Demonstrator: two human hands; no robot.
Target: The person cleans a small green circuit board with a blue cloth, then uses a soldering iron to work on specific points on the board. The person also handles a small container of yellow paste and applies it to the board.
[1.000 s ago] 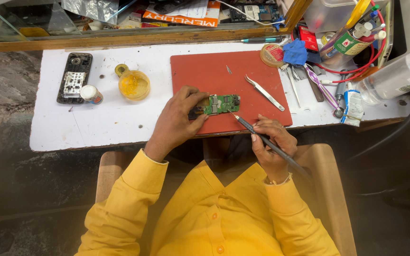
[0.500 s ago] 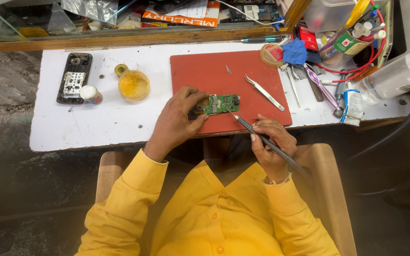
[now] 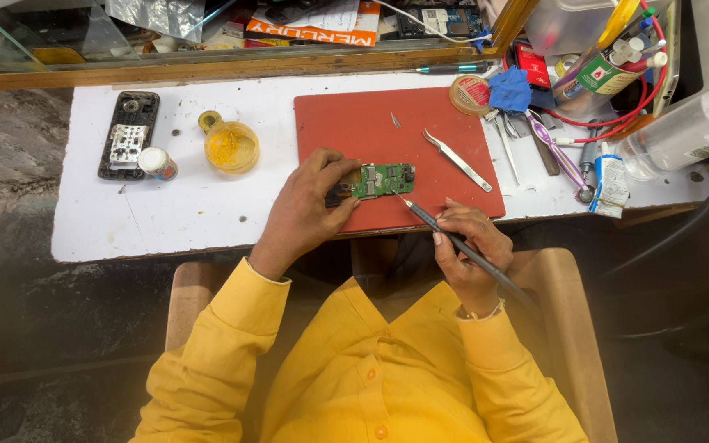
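Green circuit board [image 3: 382,180] lying flat on a red mat [image 3: 395,156], near the mat's front edge, pinned there by the left hand [image 3: 312,203]. Left fingers closed down on the board's left end, apparently to keep it from sliding while the tip works on it. Right hand [image 3: 469,254] wrapped around a thin dark soldering iron [image 3: 453,239], held like a pen and slanted low, tip touching or just short of the board's lower right corner; too small to tell which. Wrist hanging off the front of the white surface [image 3: 166,213], likely for a steady, fine angle.

Metal tweezers [image 3: 456,160] resting on the mat to the right of the board, within easy reach of the right hand. Small yellow tub [image 3: 231,148] of paste sitting open on the left, beside an opened phone body [image 3: 128,135] and a little white-capped bottle [image 3: 157,164], all well apart from the mat. Cluttered far right corner: blue cloth [image 3: 510,90], round tin [image 3: 469,94], clear plastic bottle [image 3: 683,131], loose tools and red wires. Yellow shirt sleeves filling the foreground, wooden chair beneath.
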